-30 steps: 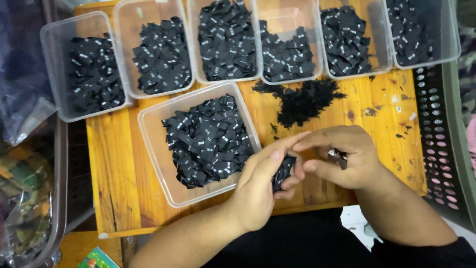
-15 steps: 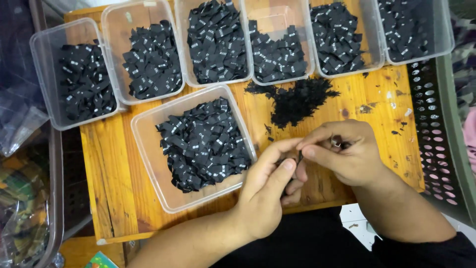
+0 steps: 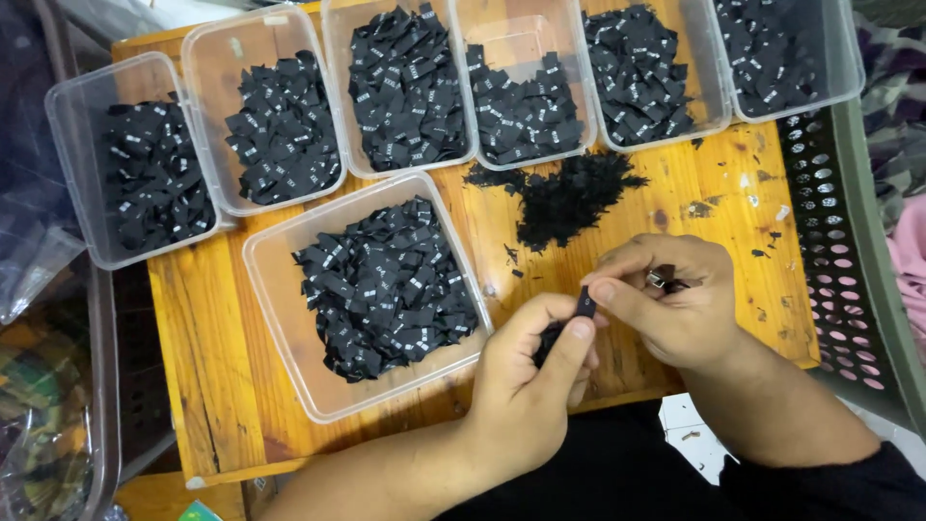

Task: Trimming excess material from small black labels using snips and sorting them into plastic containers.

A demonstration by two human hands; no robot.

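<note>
My left hand (image 3: 526, 391) is curled around a small bunch of black fabric labels and pinches one black label (image 3: 585, 305) at its fingertips. My right hand (image 3: 675, 304) meets it, thumb and forefinger touching the same label, with a small metal tool (image 3: 658, 279) tucked in its fingers. Both hands hover over the front right of the wooden table (image 3: 212, 386). Just left of them stands a clear plastic tub (image 3: 280, 333) filled with several black labels.
Along the table's far edge runs a row of several clear tubs (image 3: 405, 87) with black labels. A heap of black trimmings (image 3: 564, 198) lies behind my hands. A perforated green crate (image 3: 849, 251) stands at the right, plastic bags (image 3: 39, 386) at the left.
My hands have drifted slightly right and up, and the pinched label now shows between the fingertips. The camera view has shifted a little.
</note>
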